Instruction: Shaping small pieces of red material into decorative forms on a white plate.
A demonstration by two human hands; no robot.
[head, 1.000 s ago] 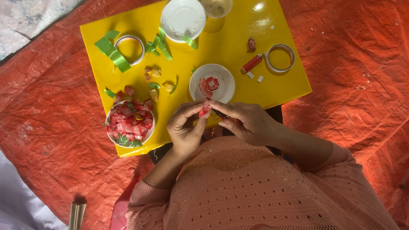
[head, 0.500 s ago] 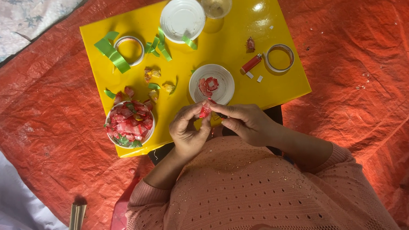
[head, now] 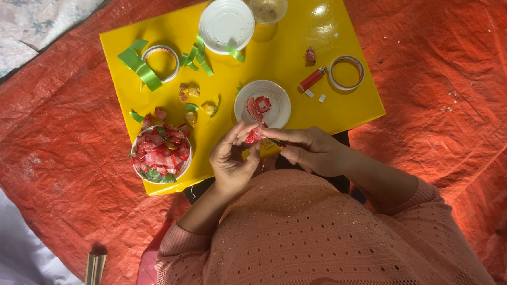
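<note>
red wrapper piece (head: 254, 135) pinched between both hands at near edge of yellow table (head: 294, 38). left hand (head: 231, 160) closed on it with thumb and fingers, right hand (head: 311, 151) gripping its other end. looks mid-fold or mid-twist; next move probably needs a steady pinch and a small turn. left to right: one bowl of red wrapped candies (head: 160, 153), two tape rings (head: 161, 62), one empty white dish (head: 226, 24), one small plate with red bits (head: 261, 104), one glass (head: 268, 4), one red lighter (head: 311, 79).
</note>
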